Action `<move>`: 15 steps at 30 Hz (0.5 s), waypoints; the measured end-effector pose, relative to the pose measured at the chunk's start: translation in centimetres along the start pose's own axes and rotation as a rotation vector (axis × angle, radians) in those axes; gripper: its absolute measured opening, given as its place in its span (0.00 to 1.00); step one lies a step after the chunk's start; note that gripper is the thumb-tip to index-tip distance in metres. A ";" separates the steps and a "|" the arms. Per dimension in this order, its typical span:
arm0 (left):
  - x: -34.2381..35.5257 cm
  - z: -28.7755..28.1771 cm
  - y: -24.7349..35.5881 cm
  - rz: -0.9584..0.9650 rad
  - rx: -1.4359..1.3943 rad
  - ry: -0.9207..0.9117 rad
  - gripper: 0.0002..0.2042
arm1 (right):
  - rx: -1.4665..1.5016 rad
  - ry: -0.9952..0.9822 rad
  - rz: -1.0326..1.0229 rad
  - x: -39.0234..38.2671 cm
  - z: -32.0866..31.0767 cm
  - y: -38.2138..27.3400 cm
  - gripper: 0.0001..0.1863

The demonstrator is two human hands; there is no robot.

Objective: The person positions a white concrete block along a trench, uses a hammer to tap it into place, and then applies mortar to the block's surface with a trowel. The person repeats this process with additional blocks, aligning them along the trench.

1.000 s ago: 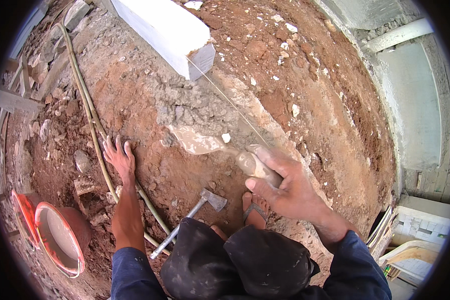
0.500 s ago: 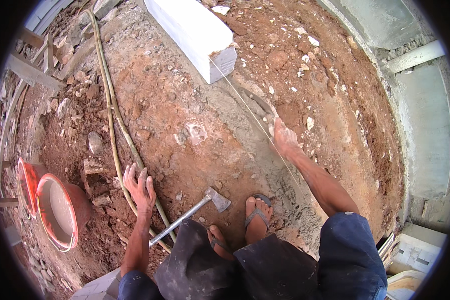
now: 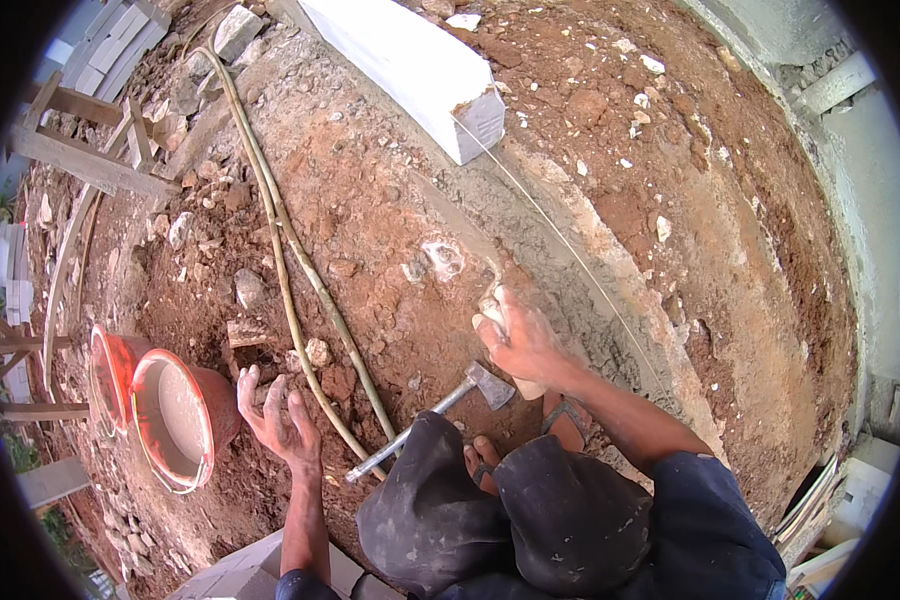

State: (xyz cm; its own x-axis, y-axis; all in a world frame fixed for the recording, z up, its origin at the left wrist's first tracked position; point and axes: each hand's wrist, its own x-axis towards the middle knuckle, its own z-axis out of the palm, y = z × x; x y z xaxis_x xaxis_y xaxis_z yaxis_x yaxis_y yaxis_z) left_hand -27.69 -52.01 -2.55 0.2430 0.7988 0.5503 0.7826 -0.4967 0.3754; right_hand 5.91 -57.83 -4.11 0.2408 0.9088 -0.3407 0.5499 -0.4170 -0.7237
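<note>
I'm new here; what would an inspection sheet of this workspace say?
Surface: uneven reddish soil, strewn with stones.
Job's things: muddy trowel handle; grey mortar along a taut string; white block at the string's far end.
Clutter: hatchet-like tool on the soil; orange-red buckets, one holding grey mix.
Hands: left hand open, holding nothing, near the buckets; right hand closed around the trowel handle.
Cables: nothing seen; yellowish hose lies doubled on the soil.
Surroundings: wooden frame and stacked pale blocks at left; grey wall at right.
</note>
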 end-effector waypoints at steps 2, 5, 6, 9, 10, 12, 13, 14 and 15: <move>2.6 -2.3 2.6 0.110 -0.015 -0.033 0.10 | -0.083 0.023 0.130 4.0 5.8 5.6 0.29; 4.0 -6.1 2.9 0.185 -0.076 -0.011 0.10 | -0.088 0.006 0.234 7.8 7.8 5.7 0.30; 4.5 -6.8 3.1 0.218 -0.032 -0.010 0.11 | -0.069 -0.013 0.275 8.6 7.5 5.5 0.30; 5.7 -6.9 3.7 0.273 -0.040 -0.025 0.11 | -0.021 -0.034 0.372 10.5 6.4 5.9 0.36; 6.0 -6.6 4.1 0.269 -0.017 -0.057 0.12 | -0.032 0.001 0.383 9.8 6.0 5.2 0.35; 6.7 -6.0 5.0 0.297 0.051 -0.144 0.12 | 0.019 0.006 0.432 9.5 5.8 6.2 0.34; 7.0 -5.7 5.3 0.314 0.079 -0.186 0.13 | 0.043 0.014 0.460 9.3 5.4 7.0 0.33; 7.0 -5.7 5.2 0.324 0.088 -0.218 0.13 | 0.009 0.098 0.407 8.9 5.5 7.9 0.31; 7.0 -5.6 5.2 0.312 0.080 -0.226 0.13 | -0.027 0.183 0.354 8.5 5.7 8.9 0.30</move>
State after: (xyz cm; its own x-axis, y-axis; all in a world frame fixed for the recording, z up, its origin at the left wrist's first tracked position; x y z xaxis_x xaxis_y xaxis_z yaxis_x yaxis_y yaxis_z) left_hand -25.11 -50.91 7.44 0.5895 0.6726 0.4474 0.6911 -0.7066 0.1517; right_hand 8.28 -53.86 -16.86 0.5562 0.6972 -0.4523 0.4272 -0.7067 -0.5640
